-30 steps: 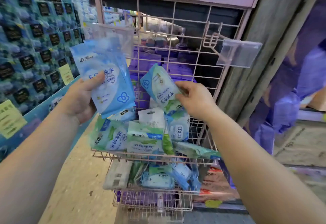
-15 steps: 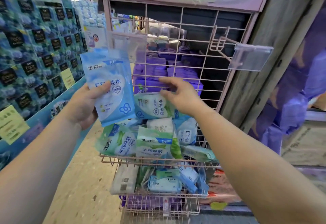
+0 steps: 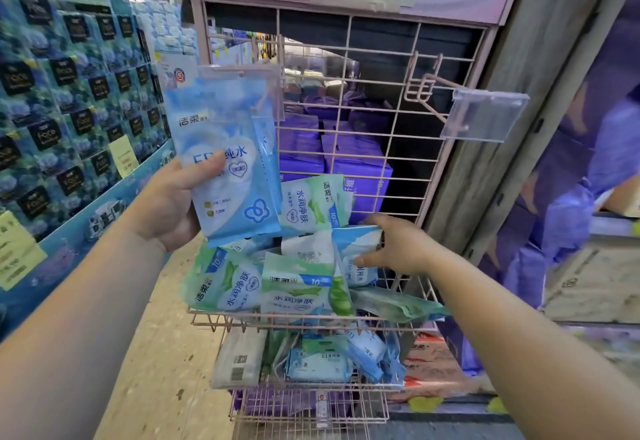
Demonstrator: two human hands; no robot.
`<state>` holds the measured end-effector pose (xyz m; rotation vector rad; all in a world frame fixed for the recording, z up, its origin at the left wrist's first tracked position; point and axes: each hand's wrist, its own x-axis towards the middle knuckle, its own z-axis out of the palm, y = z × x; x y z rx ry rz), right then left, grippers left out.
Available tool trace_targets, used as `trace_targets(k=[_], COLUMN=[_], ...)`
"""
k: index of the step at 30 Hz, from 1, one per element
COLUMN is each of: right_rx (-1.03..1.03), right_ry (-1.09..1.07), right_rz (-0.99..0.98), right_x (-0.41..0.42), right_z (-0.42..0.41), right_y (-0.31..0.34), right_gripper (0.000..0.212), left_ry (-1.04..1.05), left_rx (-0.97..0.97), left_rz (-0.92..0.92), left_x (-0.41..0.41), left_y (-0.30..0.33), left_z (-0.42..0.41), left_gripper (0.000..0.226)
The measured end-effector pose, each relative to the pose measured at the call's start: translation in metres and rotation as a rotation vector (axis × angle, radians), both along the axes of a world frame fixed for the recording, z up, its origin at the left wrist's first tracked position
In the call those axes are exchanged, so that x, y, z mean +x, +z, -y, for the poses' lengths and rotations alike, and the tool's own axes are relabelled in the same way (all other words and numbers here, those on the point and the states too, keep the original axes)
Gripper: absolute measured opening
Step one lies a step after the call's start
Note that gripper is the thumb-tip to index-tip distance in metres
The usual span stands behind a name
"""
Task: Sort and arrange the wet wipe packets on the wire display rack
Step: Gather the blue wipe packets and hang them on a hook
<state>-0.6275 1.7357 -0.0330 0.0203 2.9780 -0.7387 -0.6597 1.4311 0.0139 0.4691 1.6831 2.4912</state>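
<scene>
Blue wet wipe packets [image 3: 225,162] are sitting upright left of frame centre, a small stack with a 2nd packet edge showing behind the front one on the right. Left hand [image 3: 169,204] is gripping them from the left: thumb [image 3: 204,171] is lying across the front face over the printed text, palm is backing the lower left edge, the other fingers are hidden behind the stack. Stack top is overlapping a clear plastic tag holder [image 3: 242,89] on the rack.

Right hand [image 3: 394,245] is sitting at centre right of frame, inside the upper basket [image 3: 311,323]. Its fingers are curling around the right end of a blue-and-white packet [image 3: 356,242]: fingers [image 3: 372,221] on top, thumb [image 3: 367,261] underneath, packet end between them.

A green packet [image 3: 311,204] is lying tilted just above that, against the wire back grid [image 3: 381,100]. 2 more green packets [image 3: 263,283] are standing at the basket front, touching each other. Another green one [image 3: 398,304] is lying flat at the basket's right edge, poking over the rim.

Lower basket [image 3: 308,387], bottom centre, is holding a loose mix of blue, green and grey packets.

A 2nd clear tag holder [image 3: 485,115] is hanging off a hook [image 3: 422,87] at upper right of the rack. Blue boxed goods [image 3: 69,93] are filling the left of frame.
</scene>
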Motion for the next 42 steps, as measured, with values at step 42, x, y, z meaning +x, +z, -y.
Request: trace_targets(k=[42], right_rx=[-0.481], right_ry=[-0.009], right_rz=[-0.223], right_x=[-0.014], right_z=[0.092], right_y=[0.017], right_gripper=[0.057], left_ry=[0.059], left_rx=[0.026], left_rz=[0.072], left_x=[-0.013], left_y=[-0.035], left_z=[0.036], left_gripper=[0.063])
